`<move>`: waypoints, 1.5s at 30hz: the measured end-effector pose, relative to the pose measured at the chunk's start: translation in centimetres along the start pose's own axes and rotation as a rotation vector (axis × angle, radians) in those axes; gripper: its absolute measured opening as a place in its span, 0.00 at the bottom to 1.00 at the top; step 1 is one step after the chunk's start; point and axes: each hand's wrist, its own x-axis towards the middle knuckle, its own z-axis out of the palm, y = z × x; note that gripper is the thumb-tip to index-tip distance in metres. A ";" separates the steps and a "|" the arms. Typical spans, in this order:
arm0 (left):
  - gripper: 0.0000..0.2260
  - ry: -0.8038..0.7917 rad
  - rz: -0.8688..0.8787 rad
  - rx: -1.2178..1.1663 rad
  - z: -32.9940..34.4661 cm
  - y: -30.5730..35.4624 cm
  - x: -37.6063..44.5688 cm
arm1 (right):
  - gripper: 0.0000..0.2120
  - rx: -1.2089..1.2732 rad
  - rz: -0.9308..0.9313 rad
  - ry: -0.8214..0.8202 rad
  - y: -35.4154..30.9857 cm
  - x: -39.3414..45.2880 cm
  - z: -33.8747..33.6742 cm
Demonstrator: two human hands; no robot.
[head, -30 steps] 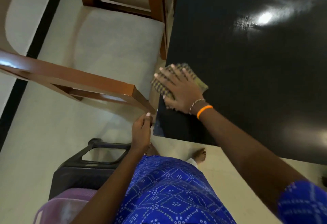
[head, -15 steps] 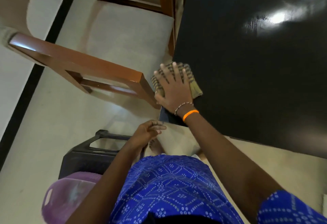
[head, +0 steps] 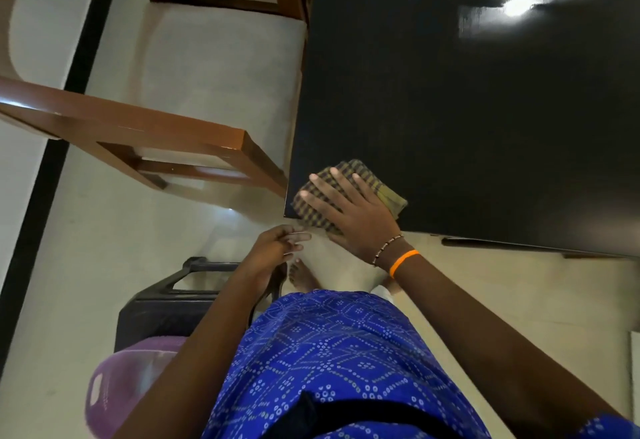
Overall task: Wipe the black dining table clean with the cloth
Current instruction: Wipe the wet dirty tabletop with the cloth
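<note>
The glossy black dining table (head: 467, 109) fills the upper right, its near left corner just in front of me. A folded checked cloth (head: 389, 197), brown and yellowish, lies on that corner, partly over the near edge. My right hand (head: 353, 213) presses flat on the cloth with fingers spread, an orange band and a bead bracelet on its wrist. My left hand (head: 277, 248) hovers just below the table corner, cupped with fingers loosely curled, holding nothing that I can see.
A brown wooden chair (head: 194, 137) with a pale seat stands tight against the table's left edge. On the floor at lower left are a black plastic stool (head: 162, 303) and a purple bucket (head: 128, 386). My bare foot (head: 301, 274) shows below the corner.
My right hand has dragged the cloth down to the table's near left corner. My left hand let go of the chair back and now hangs cupped under the corner.
</note>
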 end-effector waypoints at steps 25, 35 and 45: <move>0.15 0.164 0.002 -0.404 4.4 -2.5 -0.3 | 0.34 0.092 -0.053 -0.116 -1.1 3.0 -0.2; 0.16 -0.074 -0.036 -0.221 17.0 -2.6 -0.8 | 0.32 0.019 -0.006 -0.059 10.9 -11.0 0.9; 0.15 -0.246 0.014 -0.060 29.3 -2.9 -0.3 | 0.33 -0.120 0.096 -0.018 24.1 -26.4 1.7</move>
